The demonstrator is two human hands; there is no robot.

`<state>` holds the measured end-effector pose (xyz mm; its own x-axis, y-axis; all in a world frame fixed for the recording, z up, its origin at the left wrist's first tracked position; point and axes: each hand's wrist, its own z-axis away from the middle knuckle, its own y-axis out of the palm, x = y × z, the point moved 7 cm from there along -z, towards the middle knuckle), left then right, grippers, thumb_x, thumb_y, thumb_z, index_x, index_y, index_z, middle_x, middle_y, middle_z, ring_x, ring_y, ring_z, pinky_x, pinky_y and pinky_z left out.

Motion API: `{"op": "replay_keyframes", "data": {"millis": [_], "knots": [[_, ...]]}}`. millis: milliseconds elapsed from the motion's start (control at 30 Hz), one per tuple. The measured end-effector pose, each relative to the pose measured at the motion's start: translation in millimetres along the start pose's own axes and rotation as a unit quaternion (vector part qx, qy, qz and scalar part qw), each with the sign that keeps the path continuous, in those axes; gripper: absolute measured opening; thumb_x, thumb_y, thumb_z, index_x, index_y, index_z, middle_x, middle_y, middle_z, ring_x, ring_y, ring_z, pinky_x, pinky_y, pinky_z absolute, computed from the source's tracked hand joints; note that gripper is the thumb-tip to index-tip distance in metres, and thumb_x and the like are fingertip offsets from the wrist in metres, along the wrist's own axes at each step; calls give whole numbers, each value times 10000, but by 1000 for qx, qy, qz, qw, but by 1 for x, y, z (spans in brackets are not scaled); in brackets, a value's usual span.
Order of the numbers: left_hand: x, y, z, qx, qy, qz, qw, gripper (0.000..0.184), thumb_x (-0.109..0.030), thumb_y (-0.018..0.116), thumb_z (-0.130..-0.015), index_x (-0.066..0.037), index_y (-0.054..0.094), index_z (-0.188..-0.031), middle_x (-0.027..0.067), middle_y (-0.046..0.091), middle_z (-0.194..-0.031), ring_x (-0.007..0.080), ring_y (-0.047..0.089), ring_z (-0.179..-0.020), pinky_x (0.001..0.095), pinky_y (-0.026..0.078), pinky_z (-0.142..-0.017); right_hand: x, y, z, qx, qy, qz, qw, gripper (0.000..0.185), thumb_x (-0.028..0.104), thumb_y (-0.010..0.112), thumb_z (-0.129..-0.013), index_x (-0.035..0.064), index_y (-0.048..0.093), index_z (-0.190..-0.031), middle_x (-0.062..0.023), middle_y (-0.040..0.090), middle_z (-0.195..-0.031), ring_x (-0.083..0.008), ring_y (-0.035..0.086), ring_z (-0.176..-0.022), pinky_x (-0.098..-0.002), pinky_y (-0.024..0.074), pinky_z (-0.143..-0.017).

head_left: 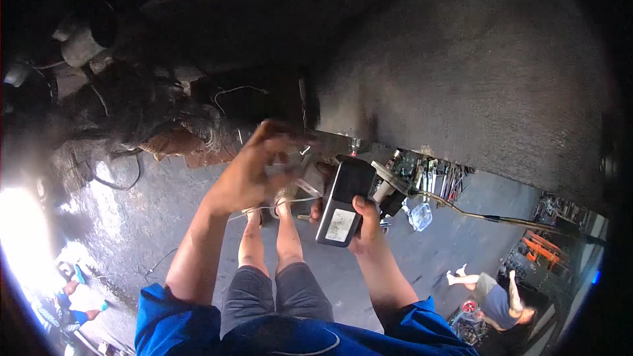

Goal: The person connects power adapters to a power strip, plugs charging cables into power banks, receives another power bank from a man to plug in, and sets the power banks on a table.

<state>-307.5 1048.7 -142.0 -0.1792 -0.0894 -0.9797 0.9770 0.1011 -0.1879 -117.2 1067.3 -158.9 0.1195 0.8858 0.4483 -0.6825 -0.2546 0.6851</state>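
My right hand [366,223] is wrapped round a black box-shaped part [355,184] with a white label on its lower face. The box is tilted, and its exact kind does not show. Close beside it are a round metal fitting [390,175] and a long bent metal pipe [455,207] running off to the right. To the left of the box is my left hand [247,175], blurred by motion, its fingers apart with nothing visible between them. A pale thin wire [290,200] passes below that hand.
Overhead hangs a dark, grimy vehicle underside [165,99], with a broad flat panel [461,86] at the right. Several hand tools [432,181] and a clear plastic bag [419,216] lie on the floor. One person [498,300] is at lower right, another [69,300] at lower left.
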Motion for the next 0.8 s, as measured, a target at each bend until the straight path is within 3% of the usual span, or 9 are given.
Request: {"op": "replay_keyframes", "data": {"millis": [33,133,167,200,267,300,467,533,800], "knots": [[17,-9,12,-67,-72,24,995,328,27,599,-822,-21,646,-1143,101,586,-1131,199,575,-1035,318,480,-868,-4,1,0,-12,-10,-38,999,611,479,670,-793,7,562,-1165,-191,649,-990,-278,657,-911,-363,547,-794],[-23,-6,27,-123,-36,65,990,304,30,521,-901,-9,615,-1187,83,579,-1060,167,577,-960,295,475,-815,-11,10,-1,-29,-56,-80,995,634,504,663,-787,21,563,-1185,-186,648,-999,-294,650,-918,-376,539,-814],[-8,2,41,-145,-139,131,971,232,41,551,-896,26,595,-1122,150,622,-1058,260,618,-1044,331,493,-871,-16,8,1,-41,-62,-109,991,661,497,669,-783,20,543,-1222,-181,645,-1017,-293,647,-914,-379,541,-811],[-11,8,46,-142,-139,133,971,232,41,551,-896,26,595,-1122,150,622,-1058,260,618,-1044,331,493,-871,-19,10,1,-52,-70,-136,987,689,490,674,-779,19,524,-1259,-175,641,-1034,-293,645,-910,-382,543,-807],[-5,13,58,-202,-161,290,922,169,36,546,-913,7,560,-1079,107,628,-1001,189,639,-960,310,508,-812,-17,20,-1,-63,-98,-142,983,786,472,697,-763,28,448,-1361,-148,633,-1068,-291,646,-904,-393,550,-802],[3,16,61,-214,-164,260,927,123,38,543,-924,-8,536,-1039,69,623,-971,130,622,-911,279,510,-780,-18,24,-1,-53,-102,-148,982,829,463,706,-756,36,406,-1400,-136,632,-1069,-290,647,-906,-393,553,-798],[-4,17,60,-217,-157,232,935,113,36,555,-927,2,544,-1035,69,623,-974,118,598,-903,268,498,-805,-26,33,-1,-45,-115,-76,989,899,527,685,-771,92,335,-1476,-102,599,-1177,-264,639,-866,-407,524,-813],[1,23,61,-192,-191,311,911,126,38,570,-925,0,553,-1044,70,627,-1020,122,597,-965,275,485,-852,-21,40,1,-48,-148,-78,985,915,544,689,-760,102,336,-1479,-108,565,-1228,-256,634,-863,-402,525,-800],[-7,21,69,-138,-202,339,909,152,-8,652,-883,-6,579,-1016,49,645,-932,109,606,-888,261,495,-796,-23,46,9,-32,-182,-69,980,926,484,723,-749,75,318,-1474,-99,532,-1263,-261,638,-877,-384,543,-782]]}}
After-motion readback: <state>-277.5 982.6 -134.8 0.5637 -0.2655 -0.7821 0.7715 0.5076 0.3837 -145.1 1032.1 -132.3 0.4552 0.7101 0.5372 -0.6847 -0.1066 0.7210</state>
